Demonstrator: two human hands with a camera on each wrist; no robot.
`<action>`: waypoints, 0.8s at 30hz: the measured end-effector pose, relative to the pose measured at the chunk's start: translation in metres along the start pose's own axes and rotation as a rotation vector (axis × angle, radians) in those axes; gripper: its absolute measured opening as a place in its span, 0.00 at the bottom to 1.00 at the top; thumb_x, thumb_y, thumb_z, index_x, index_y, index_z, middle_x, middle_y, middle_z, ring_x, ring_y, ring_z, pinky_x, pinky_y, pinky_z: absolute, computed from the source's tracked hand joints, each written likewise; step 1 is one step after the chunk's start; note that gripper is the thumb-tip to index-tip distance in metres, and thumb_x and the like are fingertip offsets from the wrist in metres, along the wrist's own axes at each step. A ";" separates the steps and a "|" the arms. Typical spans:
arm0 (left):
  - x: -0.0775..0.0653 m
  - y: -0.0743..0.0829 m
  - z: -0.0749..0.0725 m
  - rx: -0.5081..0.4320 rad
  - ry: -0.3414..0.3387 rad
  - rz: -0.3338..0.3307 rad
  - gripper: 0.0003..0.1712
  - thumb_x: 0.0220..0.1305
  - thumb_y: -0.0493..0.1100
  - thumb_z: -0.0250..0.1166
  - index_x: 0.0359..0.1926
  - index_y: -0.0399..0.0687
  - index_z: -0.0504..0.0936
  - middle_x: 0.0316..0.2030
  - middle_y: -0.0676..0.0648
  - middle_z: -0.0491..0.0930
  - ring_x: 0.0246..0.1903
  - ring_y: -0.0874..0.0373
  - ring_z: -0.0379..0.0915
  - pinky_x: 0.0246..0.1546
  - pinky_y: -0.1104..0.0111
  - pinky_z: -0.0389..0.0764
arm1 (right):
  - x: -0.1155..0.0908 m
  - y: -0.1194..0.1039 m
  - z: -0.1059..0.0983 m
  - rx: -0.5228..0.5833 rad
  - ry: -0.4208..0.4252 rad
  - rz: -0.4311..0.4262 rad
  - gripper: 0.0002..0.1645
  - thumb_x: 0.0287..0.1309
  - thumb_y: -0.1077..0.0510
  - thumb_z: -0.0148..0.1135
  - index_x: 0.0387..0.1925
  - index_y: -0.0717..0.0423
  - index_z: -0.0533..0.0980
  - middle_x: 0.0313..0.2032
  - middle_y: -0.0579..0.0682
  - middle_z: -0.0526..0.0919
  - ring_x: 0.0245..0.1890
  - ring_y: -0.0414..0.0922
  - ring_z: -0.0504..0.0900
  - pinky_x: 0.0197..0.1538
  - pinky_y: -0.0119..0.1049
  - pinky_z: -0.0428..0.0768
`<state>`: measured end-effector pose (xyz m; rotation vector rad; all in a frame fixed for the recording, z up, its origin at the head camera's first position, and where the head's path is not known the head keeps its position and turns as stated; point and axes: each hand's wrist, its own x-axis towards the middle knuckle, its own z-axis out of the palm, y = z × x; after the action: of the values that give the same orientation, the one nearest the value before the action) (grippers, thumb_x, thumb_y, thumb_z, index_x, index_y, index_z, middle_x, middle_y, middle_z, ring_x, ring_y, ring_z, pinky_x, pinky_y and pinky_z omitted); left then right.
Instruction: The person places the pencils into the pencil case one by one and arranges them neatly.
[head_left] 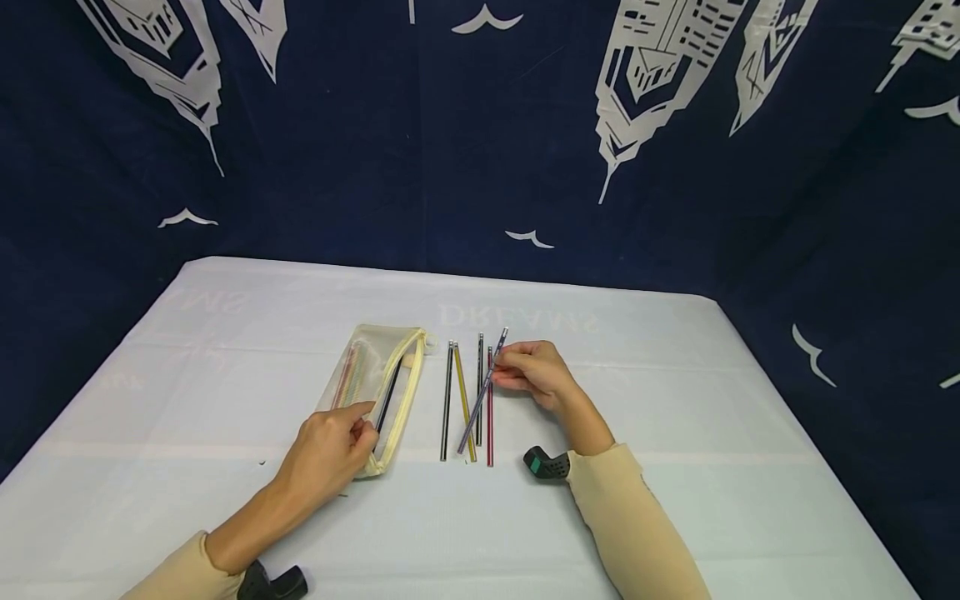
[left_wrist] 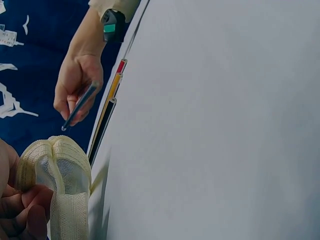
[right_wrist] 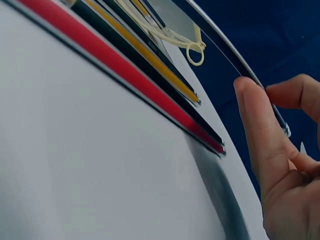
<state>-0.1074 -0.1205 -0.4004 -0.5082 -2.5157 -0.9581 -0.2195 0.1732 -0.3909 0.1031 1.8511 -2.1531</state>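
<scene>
A see-through mesh pencil pouch (head_left: 406,400) with a cream zip edge lies unzipped on the table. My left hand (head_left: 335,446) grips its near left edge; in the left wrist view the left fingers (left_wrist: 37,197) curl at the pouch's mouth (left_wrist: 70,150). Inside it are a dark pencil (head_left: 389,390) and some reddish sticks. To its right, my right hand (head_left: 536,372) pinches a blue-purple pencil (head_left: 477,412) between thumb and fingers, tilted above the others. Beneath lie a black pencil (head_left: 447,400), a yellow pencil (head_left: 461,379), another black pencil (head_left: 480,350) and a red pencil (right_wrist: 130,70).
A white cloth covers the table (head_left: 637,517), which ends at a dark blue curtain (head_left: 465,150) with white prints. A cord loop (right_wrist: 196,54) hangs from the pouch's end. Small dark bits (head_left: 262,462) lie left of the pouch.
</scene>
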 end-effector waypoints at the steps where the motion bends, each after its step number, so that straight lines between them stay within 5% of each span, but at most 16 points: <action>1: 0.000 0.000 0.000 0.000 0.000 0.001 0.16 0.52 0.26 0.58 0.42 0.27 0.85 0.16 0.55 0.73 0.14 0.71 0.60 0.15 0.74 0.67 | 0.000 0.000 0.002 0.007 0.012 0.000 0.08 0.57 0.74 0.56 0.39 0.73 0.74 0.24 0.54 0.83 0.23 0.43 0.85 0.31 0.32 0.83; 7: 0.001 -0.001 0.001 0.008 -0.003 0.009 0.16 0.52 0.27 0.58 0.42 0.27 0.85 0.16 0.55 0.73 0.14 0.71 0.59 0.15 0.74 0.66 | 0.003 0.004 0.016 0.064 0.050 -0.017 0.06 0.56 0.75 0.56 0.36 0.70 0.75 0.23 0.55 0.82 0.24 0.43 0.85 0.33 0.33 0.83; 24: 0.000 -0.004 0.002 0.006 -0.008 0.016 0.16 0.52 0.27 0.58 0.42 0.27 0.85 0.16 0.56 0.71 0.14 0.71 0.59 0.15 0.74 0.66 | -0.001 0.012 0.059 0.113 -0.028 -0.043 0.05 0.60 0.76 0.54 0.37 0.72 0.75 0.24 0.55 0.83 0.26 0.44 0.86 0.34 0.33 0.83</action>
<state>-0.1095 -0.1226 -0.4040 -0.5300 -2.5168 -0.9444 -0.2073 0.1138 -0.3927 0.0575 1.7303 -2.2761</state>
